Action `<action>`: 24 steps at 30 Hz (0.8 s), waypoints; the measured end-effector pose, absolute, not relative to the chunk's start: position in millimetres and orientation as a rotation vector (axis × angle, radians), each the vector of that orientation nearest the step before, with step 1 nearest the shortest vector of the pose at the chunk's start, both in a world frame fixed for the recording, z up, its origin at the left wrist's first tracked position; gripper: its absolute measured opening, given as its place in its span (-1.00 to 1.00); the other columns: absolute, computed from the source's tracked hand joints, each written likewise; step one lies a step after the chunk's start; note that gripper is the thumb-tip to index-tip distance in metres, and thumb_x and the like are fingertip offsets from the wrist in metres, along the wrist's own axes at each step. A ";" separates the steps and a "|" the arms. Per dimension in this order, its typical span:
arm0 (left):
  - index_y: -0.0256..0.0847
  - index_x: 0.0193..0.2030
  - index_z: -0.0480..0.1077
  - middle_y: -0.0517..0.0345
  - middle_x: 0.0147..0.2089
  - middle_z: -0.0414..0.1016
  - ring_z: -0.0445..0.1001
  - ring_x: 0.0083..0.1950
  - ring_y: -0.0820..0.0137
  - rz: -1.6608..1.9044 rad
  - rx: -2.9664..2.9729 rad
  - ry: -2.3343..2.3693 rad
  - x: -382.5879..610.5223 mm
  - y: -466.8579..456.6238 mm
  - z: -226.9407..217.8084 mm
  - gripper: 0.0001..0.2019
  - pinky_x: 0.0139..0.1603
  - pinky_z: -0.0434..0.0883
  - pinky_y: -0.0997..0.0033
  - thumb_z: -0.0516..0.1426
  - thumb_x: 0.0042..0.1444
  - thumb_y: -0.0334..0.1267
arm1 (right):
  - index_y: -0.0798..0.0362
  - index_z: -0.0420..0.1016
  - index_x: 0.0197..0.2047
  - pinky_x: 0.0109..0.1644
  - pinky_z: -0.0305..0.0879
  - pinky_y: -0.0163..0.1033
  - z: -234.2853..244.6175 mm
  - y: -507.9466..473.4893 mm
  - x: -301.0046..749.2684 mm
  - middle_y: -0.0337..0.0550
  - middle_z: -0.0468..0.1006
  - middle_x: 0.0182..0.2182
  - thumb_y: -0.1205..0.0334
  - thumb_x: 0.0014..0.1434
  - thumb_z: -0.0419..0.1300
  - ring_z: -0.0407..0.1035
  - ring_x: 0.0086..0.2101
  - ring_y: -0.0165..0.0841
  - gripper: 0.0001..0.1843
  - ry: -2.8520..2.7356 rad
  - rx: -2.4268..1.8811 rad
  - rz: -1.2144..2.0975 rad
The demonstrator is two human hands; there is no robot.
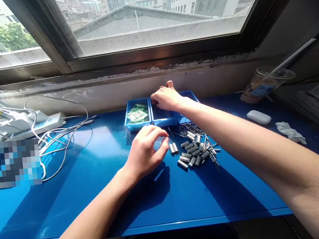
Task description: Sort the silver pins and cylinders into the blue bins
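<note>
My left hand (147, 147) hovers over the blue table (105, 200), fingers curled together in a pinch; what it holds is hidden. Just right of it lie two small grey metal blocks (173, 148) and a pile of several more grey blocks and thin pins (197, 149). My right hand (165, 96) reaches forward into the middle blue tray (162, 121), fingers bent down and closed over its far rim. A left blue tray (138, 126) holds small green parts (136, 113). A third blue tray (189, 96) shows behind my right wrist.
A white power strip with chargers and tangled white cables (33, 124) sits at the left. A plastic cup with a straw (266, 83), a white oval case (259, 117) and a crumpled tissue (290, 132) lie at the right. The window sill runs behind the trays.
</note>
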State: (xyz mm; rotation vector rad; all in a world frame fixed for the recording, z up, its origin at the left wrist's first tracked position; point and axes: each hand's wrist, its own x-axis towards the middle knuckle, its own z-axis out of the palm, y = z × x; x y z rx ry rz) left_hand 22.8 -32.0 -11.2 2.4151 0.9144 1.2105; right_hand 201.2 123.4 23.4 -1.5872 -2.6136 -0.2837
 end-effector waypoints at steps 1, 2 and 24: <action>-0.20 -0.16 0.50 0.05 -0.14 0.58 0.52 -0.09 0.26 1.207 2.415 0.913 22.7 -31.8 -11.2 -0.93 -0.04 0.49 0.22 0.17 0.33 -0.37 | 0.05 0.67 -0.09 0.26 -0.08 0.19 22.6 123.6 201.4 0.02 0.69 -0.13 0.41 0.20 0.17 0.45 -0.01 -0.04 -0.71 -2.614 -1.585 -0.287; -0.20 -0.16 0.50 0.05 -0.14 0.57 0.52 -0.09 0.26 1.204 2.413 0.911 22.7 -31.8 -11.2 -0.93 -0.03 0.49 0.22 0.17 0.33 -0.37 | 0.06 0.67 -0.09 0.26 -0.08 0.18 21.8 123.7 201.5 0.02 0.69 -0.13 0.41 0.21 0.16 0.45 -0.01 -0.04 -0.71 -2.615 -1.584 -0.291; -0.13 0.30 0.41 -0.02 0.12 0.52 0.58 0.03 0.11 0.382 2.830 1.141 8.4 -30.9 -13.0 -0.46 -0.07 0.56 0.25 0.25 0.28 0.07 | 0.04 0.50 -0.11 -0.16 0.24 -0.16 25.1 -15.5 245.7 -0.14 0.57 -0.29 0.02 0.42 0.17 0.40 -0.29 -0.25 -0.75 -2.313 -1.295 0.165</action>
